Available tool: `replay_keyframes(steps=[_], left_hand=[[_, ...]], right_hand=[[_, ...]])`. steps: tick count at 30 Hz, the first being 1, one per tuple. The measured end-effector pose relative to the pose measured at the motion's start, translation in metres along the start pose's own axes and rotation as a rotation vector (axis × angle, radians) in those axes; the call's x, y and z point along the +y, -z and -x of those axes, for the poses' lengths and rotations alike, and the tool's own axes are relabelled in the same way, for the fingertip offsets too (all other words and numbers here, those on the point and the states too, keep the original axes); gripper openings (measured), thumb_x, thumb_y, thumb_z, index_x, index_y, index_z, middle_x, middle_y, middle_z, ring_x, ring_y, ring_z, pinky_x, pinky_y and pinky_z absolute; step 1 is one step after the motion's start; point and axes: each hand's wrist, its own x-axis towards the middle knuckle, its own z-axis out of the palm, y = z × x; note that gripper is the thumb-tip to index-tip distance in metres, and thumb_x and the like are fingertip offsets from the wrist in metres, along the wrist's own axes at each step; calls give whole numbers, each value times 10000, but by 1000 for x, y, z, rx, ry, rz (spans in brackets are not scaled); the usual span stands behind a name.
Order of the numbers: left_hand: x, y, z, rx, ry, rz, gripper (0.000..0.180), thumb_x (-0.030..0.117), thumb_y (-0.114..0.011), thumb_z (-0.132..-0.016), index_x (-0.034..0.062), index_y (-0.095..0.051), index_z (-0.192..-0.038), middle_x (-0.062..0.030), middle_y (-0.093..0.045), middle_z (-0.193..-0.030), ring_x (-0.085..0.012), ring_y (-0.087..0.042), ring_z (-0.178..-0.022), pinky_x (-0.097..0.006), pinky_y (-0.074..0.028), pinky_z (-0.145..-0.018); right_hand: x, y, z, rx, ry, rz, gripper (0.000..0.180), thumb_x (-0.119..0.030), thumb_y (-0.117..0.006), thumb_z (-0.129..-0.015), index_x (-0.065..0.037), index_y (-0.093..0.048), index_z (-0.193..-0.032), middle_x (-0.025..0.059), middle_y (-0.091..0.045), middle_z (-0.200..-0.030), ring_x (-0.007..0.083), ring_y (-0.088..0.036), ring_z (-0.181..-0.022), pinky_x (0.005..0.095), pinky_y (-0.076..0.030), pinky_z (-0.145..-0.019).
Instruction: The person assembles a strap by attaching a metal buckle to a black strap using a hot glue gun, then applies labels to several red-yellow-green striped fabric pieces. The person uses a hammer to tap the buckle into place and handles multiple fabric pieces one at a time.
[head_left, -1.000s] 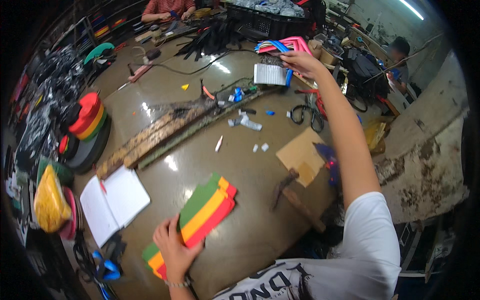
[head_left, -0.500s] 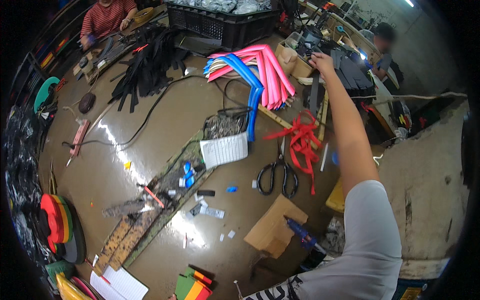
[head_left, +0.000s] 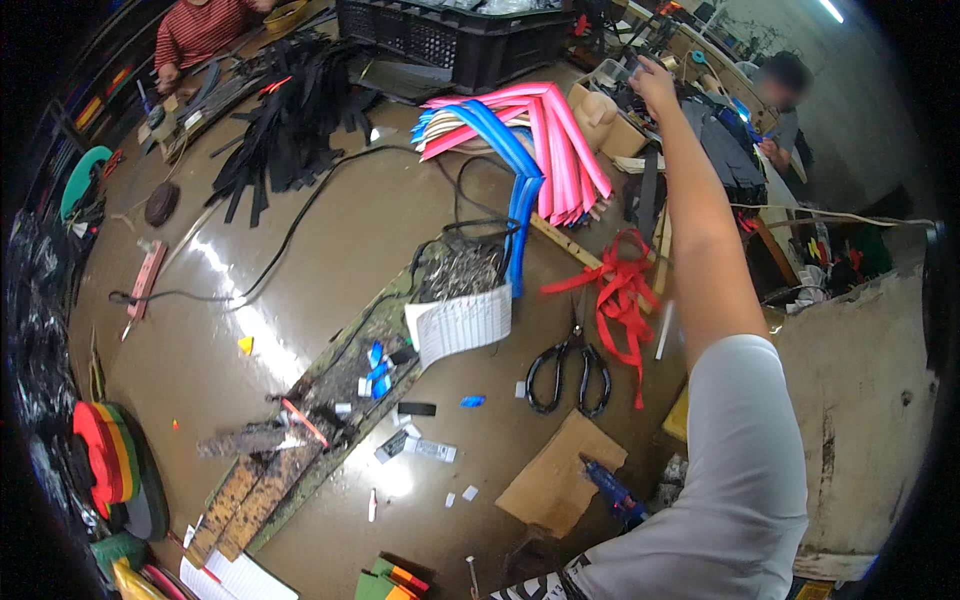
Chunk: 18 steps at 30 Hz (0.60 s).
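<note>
My right arm stretches across the right side of the table to its far end. There my right hand [head_left: 654, 88] hovers by a small clear bin [head_left: 608, 74] and a cardboard box [head_left: 622, 136]; its fingers look apart, with nothing visible in them. Beside the forearm lie stacked dark strips [head_left: 722, 150] and a tangle of red ribbon [head_left: 625, 290]. My left hand is out of view. Close to the lower edge sits a stack of green, yellow and red striped pieces [head_left: 392, 580], cut off by the frame.
Black-handled scissors [head_left: 570, 370], a glue gun [head_left: 612, 488] on cardboard [head_left: 560, 470], and bent pink and blue tubes [head_left: 555, 150] lie near the arm. A lined paper [head_left: 460, 325] rests on a worn board [head_left: 300, 470]. Two people work beyond the table, one in a striped shirt [head_left: 200, 38].
My right hand has moved slightly farther away, from over the dark things to beside the bin. A fingertip of my left hand at the lower edge has gone from view.
</note>
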Motion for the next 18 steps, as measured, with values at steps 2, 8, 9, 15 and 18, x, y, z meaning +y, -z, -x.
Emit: replay_keyframes(steps=[2,8,9,15,18], left_hand=[[2,3,0,32,-143,-35,934,509,-806,-618,70,-521,-1392,-246,-474,-1270,-422,-447,-1169,-544,-408,-960],[11,15,-9,105,-305,10,920,415,-815,-637,58,-476,-1415,-225,-494,-1251,-416,-468,-1144,-546,-385,-969],[11,14,-9,120,-311,8,939,424,-821,-630,61,-470,-1422,-225,-492,-1257,-407,-459,-1161,-531,-379,-990],[1,-1,-8,236,-344,133,918,308,-837,-633,33,-448,-1417,-181,-486,-1224,-373,-444,-1180,-491,-315,-1053],[-5,-9,-6,339,-395,211,869,295,-844,-646,42,-471,-1388,-173,-503,-1214,-362,-452,-1197,-478,-316,-1066]], right_hand=[[-12,-1,18,38,-4,-10,395,-126,-579,-988,26,-547,-1351,68,-622,-1032,135,-623,-812,267,-543,-732],[-114,-49,106,47,229,-509,285,-239,-567,-1005,-10,-649,-1153,79,-668,-977,157,-645,-793,280,-532,-672],[-149,-55,130,-62,280,-621,260,-259,-568,-1003,-41,-639,-1126,43,-652,-863,134,-608,-717,264,-511,-609],[-390,-5,361,-130,913,-639,278,-258,-551,-1006,-36,-640,-1147,78,-671,-850,118,-622,-679,241,-506,-571],[-426,63,510,-311,1051,-508,350,-305,-567,-997,-55,-610,-1238,81,-682,-885,133,-639,-698,256,-536,-635]])
